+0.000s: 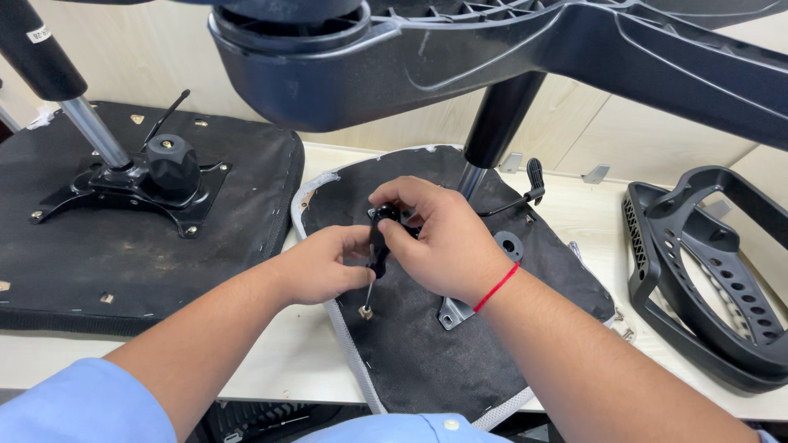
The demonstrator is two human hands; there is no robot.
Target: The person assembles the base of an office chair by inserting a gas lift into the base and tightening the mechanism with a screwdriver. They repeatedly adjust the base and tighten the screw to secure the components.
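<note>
An upturned chair seat (410,344) with black fabric underside lies on the table in front of me. Both hands grip a black-handled screwdriver (378,246) held upright over it. My right hand (439,238), a red thread at its wrist, wraps the top of the handle. My left hand (324,264) holds the lower handle from the left. The tool's tip rests on a bolt (365,312) at the corner of the metal mounting plate (456,312), which my right hand mostly hides.
A chair base (509,49) with gas cylinder (497,123) rises from the seat overhead. A second upturned seat (123,221) with mechanism and knob (172,164) lies left. Black plastic armrest frames (706,271) lie right. A lever (525,193) juts behind my right hand.
</note>
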